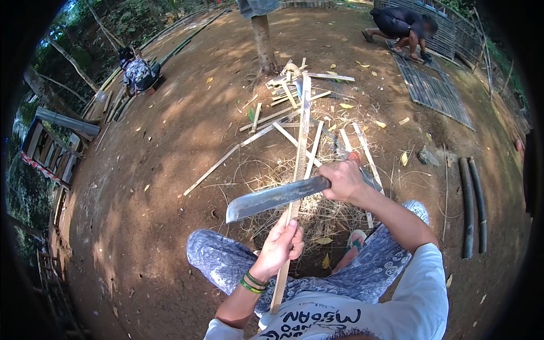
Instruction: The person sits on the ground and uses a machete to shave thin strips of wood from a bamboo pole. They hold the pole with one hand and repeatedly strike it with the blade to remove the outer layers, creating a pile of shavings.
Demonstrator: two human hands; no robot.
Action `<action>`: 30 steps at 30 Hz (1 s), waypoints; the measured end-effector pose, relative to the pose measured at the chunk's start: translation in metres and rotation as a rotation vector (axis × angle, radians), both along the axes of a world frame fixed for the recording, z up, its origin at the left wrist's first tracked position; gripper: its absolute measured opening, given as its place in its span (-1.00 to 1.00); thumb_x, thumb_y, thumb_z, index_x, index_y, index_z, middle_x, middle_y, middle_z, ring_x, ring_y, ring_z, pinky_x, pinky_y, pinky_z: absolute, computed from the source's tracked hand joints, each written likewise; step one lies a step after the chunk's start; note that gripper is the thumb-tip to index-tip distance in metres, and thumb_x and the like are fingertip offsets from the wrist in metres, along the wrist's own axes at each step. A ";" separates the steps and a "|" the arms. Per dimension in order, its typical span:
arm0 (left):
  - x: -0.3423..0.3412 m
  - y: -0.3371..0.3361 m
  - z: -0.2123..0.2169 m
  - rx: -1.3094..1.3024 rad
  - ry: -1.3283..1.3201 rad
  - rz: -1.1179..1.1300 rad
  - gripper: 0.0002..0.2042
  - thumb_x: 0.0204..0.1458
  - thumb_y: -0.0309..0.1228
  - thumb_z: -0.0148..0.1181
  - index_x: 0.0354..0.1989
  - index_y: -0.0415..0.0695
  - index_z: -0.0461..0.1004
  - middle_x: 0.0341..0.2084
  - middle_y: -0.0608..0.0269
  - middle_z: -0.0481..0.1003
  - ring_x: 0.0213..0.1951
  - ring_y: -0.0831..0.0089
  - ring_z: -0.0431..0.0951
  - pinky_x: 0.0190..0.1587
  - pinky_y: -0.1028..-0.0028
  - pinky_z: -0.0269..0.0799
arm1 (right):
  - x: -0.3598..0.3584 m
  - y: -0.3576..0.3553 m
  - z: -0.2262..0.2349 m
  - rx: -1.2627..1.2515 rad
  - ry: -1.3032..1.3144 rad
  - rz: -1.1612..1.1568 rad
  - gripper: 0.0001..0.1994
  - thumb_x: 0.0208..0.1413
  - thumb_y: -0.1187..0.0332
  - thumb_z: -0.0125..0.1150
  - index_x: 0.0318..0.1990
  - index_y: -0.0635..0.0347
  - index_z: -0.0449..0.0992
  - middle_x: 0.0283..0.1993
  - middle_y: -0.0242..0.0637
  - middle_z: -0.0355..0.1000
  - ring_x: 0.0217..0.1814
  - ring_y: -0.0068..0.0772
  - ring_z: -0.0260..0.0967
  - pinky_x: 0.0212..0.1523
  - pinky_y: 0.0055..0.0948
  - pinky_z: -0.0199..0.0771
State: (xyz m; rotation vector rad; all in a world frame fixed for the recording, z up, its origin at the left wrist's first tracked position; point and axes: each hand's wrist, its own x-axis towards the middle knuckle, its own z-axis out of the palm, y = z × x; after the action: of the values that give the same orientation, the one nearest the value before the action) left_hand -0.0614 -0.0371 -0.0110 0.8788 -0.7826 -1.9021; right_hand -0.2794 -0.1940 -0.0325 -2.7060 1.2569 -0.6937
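Observation:
My right hand (343, 180) is closed around the handle of a machete (266, 200), whose broad steel blade points left and crosses over a long bamboo strip (302, 122). My left hand (279, 242) grips that strip just below the blade. The strip's near end rests against my shirt, and its far end reaches out over a heap of split bamboo pieces (283, 90). Whether the blade touches the strip or hangs just above it, I cannot tell. Thin bamboo shavings (272, 175) lie on the ground around and under my hands.
A tree trunk (263, 45) rises behind the heap. Two dark poles (467, 209) lie at right. At far right a person (405, 28) crouches by a slatted bamboo panel (433, 93); another person (139, 73) sits at far left. A wooden structure (54, 144) stands at the left edge.

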 end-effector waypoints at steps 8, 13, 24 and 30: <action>0.000 0.005 -0.005 0.011 -0.061 0.036 -0.55 0.45 -0.34 -0.21 0.47 0.06 -0.01 -0.57 0.44 0.19 -0.68 0.68 0.13 -0.65 0.65 0.09 | -0.002 0.004 0.015 -0.032 0.099 0.029 -0.87 -0.07 0.25 0.22 -0.45 0.06 0.57 -0.68 -0.17 0.44 -0.67 -0.14 0.45 -0.57 -0.14 0.46; 0.005 0.016 -0.007 0.031 -0.056 -0.072 -0.55 0.44 -0.37 -0.18 0.47 0.04 0.03 -0.56 0.44 0.20 -0.67 0.69 0.13 -0.65 0.65 0.09 | -0.026 -0.049 0.029 -0.061 -0.206 -0.271 -0.84 0.00 0.32 0.15 -0.54 0.15 0.50 -0.70 -0.16 0.39 -0.67 -0.11 0.41 -0.54 -0.15 0.43; 0.009 0.042 -0.007 0.016 -0.053 -0.123 -0.52 0.44 -0.37 -0.17 0.49 0.03 -0.03 -0.58 0.47 0.16 -0.66 0.70 0.10 -0.63 0.66 0.09 | -0.051 -0.065 0.037 0.080 -0.224 -0.369 -0.77 0.06 0.23 0.17 -0.50 0.17 0.55 -0.67 -0.11 0.42 -0.62 -0.14 0.42 -0.45 -0.16 0.46; 0.014 0.034 -0.005 -0.013 -0.103 -0.061 -0.53 0.43 -0.39 -0.18 0.48 -0.02 -0.01 -0.57 0.44 0.17 -0.65 0.68 0.15 -0.60 0.65 0.12 | -0.019 -0.030 0.031 -0.026 -0.016 -0.082 -0.83 -0.02 0.34 0.14 -0.58 0.15 0.51 -0.73 -0.12 0.37 -0.64 -0.17 0.45 -0.54 -0.09 0.42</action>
State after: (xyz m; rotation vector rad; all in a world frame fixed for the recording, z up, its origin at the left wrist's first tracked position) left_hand -0.0477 -0.0031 -0.0164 0.9603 -0.8917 -1.9141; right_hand -0.2984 -0.2238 -0.0013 -2.6765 1.3718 -0.7444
